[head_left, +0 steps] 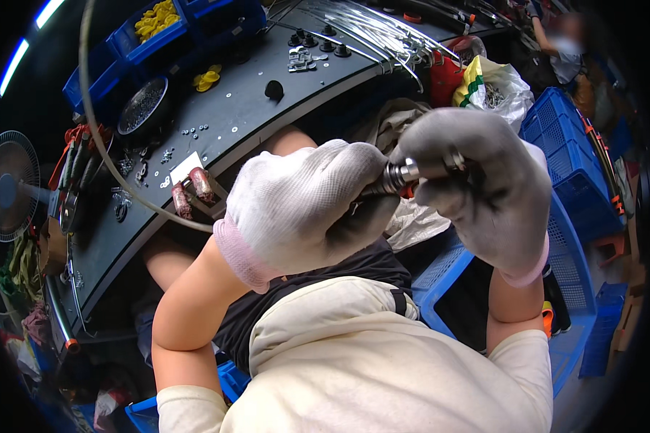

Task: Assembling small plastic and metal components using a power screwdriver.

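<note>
White work gloves with pink cuffs, smudged dark at the fingers, cover both my hands, which meet in front of my chest. My left hand [303, 198] is closed around a dark, ribbed cylindrical part [392, 179], most of it hidden by the glove. Out of its right end sticks a short silver metal piece [410, 170]. My right hand [477, 191] is curled with thumb and fingers around the far end of that silver piece. A bit of metal shows between its fingers, and its exact shape is hidden.
On the dark workbench [256, 94] lie long metal rods [368, 32], black knobs [274, 90], yellow parts [207, 78] and a steel bowl of small hardware [143, 106]. A hose [97, 133] arches at left near a fan [9, 185]. Blue crates [567, 159] stand right; another person is beyond.
</note>
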`<state>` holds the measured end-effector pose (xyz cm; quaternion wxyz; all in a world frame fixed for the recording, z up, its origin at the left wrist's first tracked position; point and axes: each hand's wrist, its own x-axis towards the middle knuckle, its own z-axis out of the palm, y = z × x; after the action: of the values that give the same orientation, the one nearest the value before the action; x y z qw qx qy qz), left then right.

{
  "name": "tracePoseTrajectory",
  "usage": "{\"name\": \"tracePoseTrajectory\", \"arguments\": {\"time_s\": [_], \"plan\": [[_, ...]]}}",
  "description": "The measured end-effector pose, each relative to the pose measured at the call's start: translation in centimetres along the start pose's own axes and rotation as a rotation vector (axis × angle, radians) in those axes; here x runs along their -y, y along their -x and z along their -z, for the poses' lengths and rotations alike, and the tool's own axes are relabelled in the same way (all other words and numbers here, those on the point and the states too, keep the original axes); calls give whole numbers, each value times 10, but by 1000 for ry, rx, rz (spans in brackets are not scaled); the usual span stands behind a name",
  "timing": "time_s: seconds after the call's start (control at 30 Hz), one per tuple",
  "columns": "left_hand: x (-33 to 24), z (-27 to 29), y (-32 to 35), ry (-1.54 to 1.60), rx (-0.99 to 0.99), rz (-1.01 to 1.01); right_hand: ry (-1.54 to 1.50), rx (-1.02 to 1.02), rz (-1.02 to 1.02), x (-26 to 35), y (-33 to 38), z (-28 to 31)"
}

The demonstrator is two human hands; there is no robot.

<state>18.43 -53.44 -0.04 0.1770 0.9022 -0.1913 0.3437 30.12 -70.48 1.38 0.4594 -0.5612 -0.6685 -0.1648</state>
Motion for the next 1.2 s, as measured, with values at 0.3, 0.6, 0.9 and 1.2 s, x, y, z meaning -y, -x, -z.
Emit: {"name": "tracePoseTrajectory", "arguments": {"time_s": [0.3, 0.6, 0.9, 1.2], "plan": [[14, 11, 34, -82, 414, -113, -968, 790, -1024, -66, 35, -16], [25, 0, 75, -791, 279, -332, -1459, 350, -900, -18, 36, -175], [-59, 156, 147, -881, -642, 1417, -2065, 145, -846, -62, 0, -194], [-88, 196, 177, -935, -972, 886, -1113, 100, -1096, -73, 68, -137]]}}
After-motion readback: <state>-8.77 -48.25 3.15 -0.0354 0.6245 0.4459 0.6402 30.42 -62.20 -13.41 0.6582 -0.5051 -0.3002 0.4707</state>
